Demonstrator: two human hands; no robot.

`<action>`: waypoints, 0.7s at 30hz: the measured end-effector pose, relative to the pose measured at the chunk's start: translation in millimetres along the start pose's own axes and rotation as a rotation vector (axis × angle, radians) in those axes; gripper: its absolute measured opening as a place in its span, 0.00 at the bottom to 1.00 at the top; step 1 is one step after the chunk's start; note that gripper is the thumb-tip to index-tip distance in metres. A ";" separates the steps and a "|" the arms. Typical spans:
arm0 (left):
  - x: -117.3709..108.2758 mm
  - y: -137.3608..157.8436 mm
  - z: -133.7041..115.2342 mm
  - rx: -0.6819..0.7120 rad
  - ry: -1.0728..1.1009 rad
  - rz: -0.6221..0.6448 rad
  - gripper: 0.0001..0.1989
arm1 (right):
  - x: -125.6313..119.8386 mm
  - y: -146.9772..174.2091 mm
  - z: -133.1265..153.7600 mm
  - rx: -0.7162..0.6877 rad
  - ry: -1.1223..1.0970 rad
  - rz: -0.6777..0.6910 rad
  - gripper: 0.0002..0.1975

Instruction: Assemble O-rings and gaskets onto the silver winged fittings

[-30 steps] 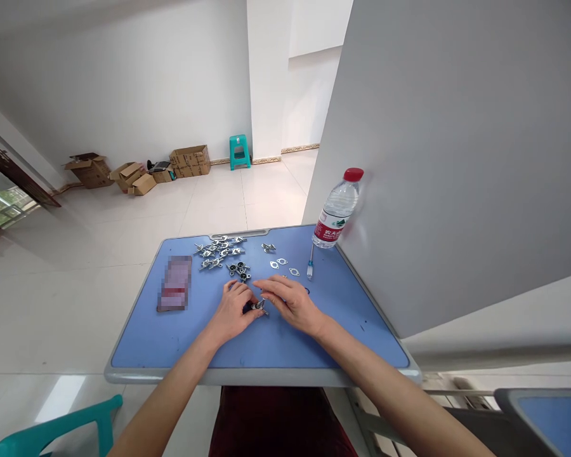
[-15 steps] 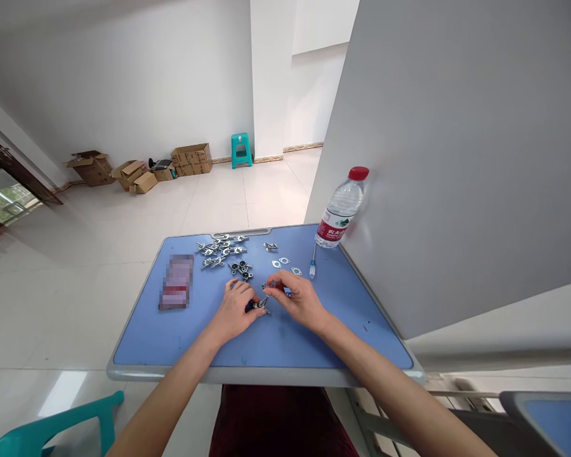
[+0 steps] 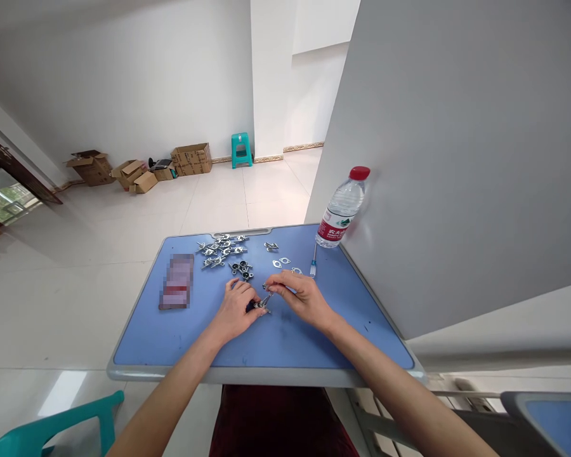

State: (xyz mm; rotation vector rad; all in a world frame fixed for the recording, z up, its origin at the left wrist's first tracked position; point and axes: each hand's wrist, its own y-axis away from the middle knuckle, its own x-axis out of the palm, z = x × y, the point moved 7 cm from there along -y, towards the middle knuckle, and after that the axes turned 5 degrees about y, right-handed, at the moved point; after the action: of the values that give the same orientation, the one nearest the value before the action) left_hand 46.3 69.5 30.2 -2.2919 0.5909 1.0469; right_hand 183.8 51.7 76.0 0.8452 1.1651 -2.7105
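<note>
My left hand (image 3: 236, 311) rests on the blue desktop, thumb and fingers closed around a small metal fitting (image 3: 263, 304) with a dark part and a thin stem pointing up. Just right of it, my right hand (image 3: 302, 297) pinches at the top of that stem; what lies between its fingertips is too small to make out. Beyond the left hand sit several metal fittings with round black tops (image 3: 242, 266). Flat oval metal plates with holes (image 3: 276, 264) lie past the right hand, which partly covers one. A screwdriver (image 3: 313, 266) with a clear blue handle lies farther right.
A pile of silver metal fittings (image 3: 221, 247) and a few small metal pieces (image 3: 271, 246) lie at the desk's far side. A blurred phone-like object (image 3: 177, 282) is at left. A water bottle (image 3: 340, 212) stands at the far right corner by a grey panel (image 3: 457, 158).
My right hand has shifted slightly right, its fingers drawn closer together at the stem, and it now covers part of the nearest oval plate. My left hand has stayed in place.
</note>
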 end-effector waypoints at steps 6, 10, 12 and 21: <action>0.1 -0.1 -0.6 0.001 -0.010 0.000 0.08 | 0.4 -1.6 -2.7 0.039 0.034 -0.025 0.12; 0.3 0.0 0.7 -0.005 -0.018 -0.006 0.08 | 1.6 -0.8 -1.1 0.033 0.054 -0.034 0.13; 0.3 0.1 1.0 -0.004 -0.016 -0.009 0.09 | 3.4 0.0 -1.2 0.028 0.076 -0.034 0.13; 1.2 0.0 2.9 -0.007 0.010 -0.015 0.09 | 6.7 0.0 11.9 -0.108 0.090 0.005 0.12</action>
State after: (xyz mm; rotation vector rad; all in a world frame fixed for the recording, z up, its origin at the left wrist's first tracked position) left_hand 45.5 71.2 27.7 -2.3050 0.5735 1.0329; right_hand 172.7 44.4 79.3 0.9616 1.3112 -2.6023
